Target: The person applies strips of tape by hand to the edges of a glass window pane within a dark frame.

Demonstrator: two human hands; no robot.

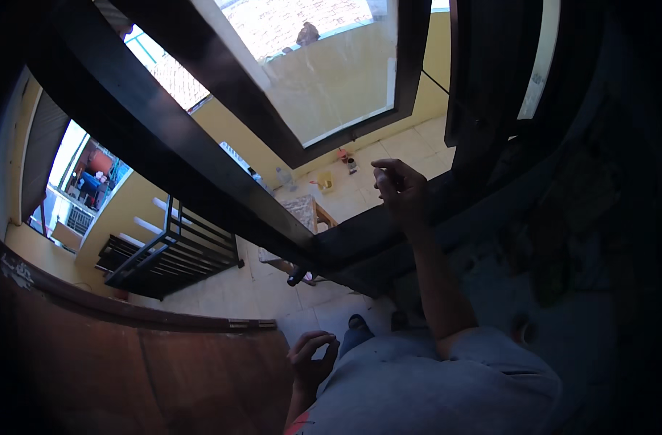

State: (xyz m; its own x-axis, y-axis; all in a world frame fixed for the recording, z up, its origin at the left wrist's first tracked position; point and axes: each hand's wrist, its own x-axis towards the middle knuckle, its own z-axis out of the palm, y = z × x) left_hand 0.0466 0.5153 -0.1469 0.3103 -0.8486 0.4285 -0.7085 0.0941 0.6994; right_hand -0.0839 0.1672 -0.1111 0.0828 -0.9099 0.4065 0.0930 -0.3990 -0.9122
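Observation:
My right hand (400, 185) is raised in front of a dark wooden frame (363, 232), its fingers bent in toward the thumb. Whatever it may hold is too small to make out. Low by my waist, my left hand (313, 357) curls its fingers and thumb into a ring, near the edge of a brown wooden door panel (171, 370). Anything between those fingertips cannot be seen. Above and beyond my right hand is a glass pane (331, 94) in a dark surround. A dark handle (297, 275) sticks out below the frame.
Beyond the frame, a worn wooden stool (299, 210), a clear bottle (284, 178) and a yellow container (323, 181) stand on the pale tiled floor (229, 297). A black metal rack or gate (175, 254) leans by the yellow wall. Deep shadow covers the right side.

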